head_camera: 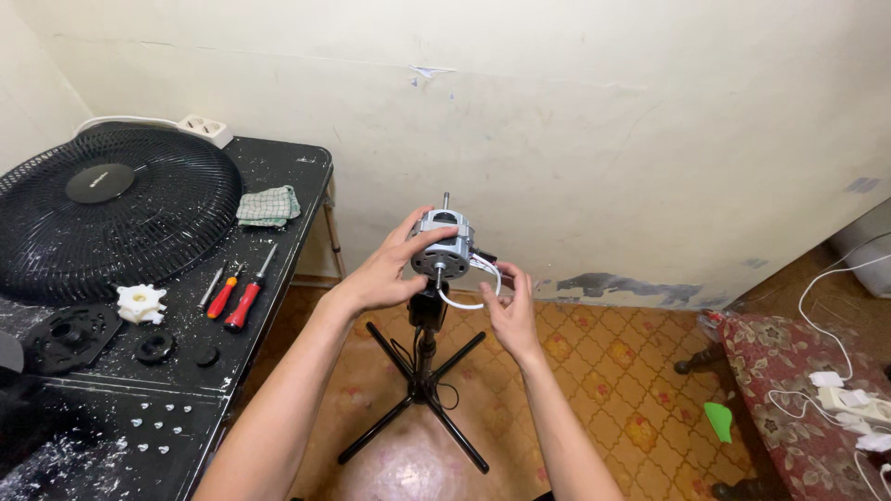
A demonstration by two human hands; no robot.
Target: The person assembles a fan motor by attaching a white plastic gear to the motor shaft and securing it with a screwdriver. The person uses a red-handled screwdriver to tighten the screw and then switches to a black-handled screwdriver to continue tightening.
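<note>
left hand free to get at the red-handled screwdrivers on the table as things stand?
Probably not at once: the left hand is wrapped around the fan motor on the stand. The red-handled screwdrivers lie uncovered on the black table to its left, so the path looks free once it lets go.

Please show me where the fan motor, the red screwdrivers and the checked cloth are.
fan motor [444,249]: head view, on its metal body between the hands.
red screwdrivers [243,304]: head view, on the handle of the larger one.
checked cloth [268,206]: head view, on the middle of the folded cloth.
</note>
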